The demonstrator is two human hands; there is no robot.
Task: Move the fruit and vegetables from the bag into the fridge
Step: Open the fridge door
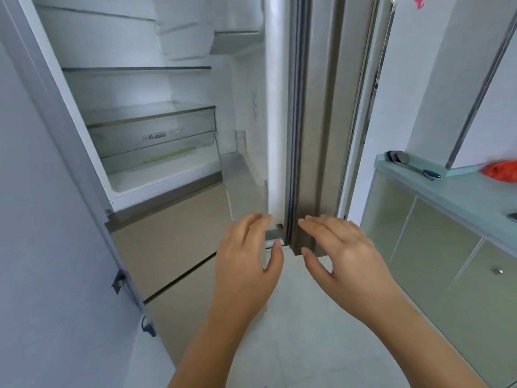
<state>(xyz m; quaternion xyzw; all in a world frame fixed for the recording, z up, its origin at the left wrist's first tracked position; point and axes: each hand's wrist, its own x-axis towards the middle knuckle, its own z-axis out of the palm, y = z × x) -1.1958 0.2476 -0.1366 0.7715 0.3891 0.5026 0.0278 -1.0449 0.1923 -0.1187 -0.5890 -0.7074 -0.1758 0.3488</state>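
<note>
The fridge [167, 169] stands open in front of me, its glass shelves bare. Something long and green lies blurred inside the clear drawer [156, 147]. The fridge door [302, 121] is swung out edge-on at the centre. My left hand [246, 259] hovers with fingers spread just left of the door's bottom corner. My right hand [341, 253] is held the same way just right of that edge. Both hands hold nothing. A red bag [500, 170] lies on the counter at the far right, blurred, its contents hidden.
A glass-topped counter [447, 191] with cabinet doors below runs along the right; metal utensils [405, 162] lie on it. The other fridge door [42, 219] fills the left side. Beige lower drawers [173, 242] sit under the open compartment. Pale floor tiles [302, 331] lie below my arms.
</note>
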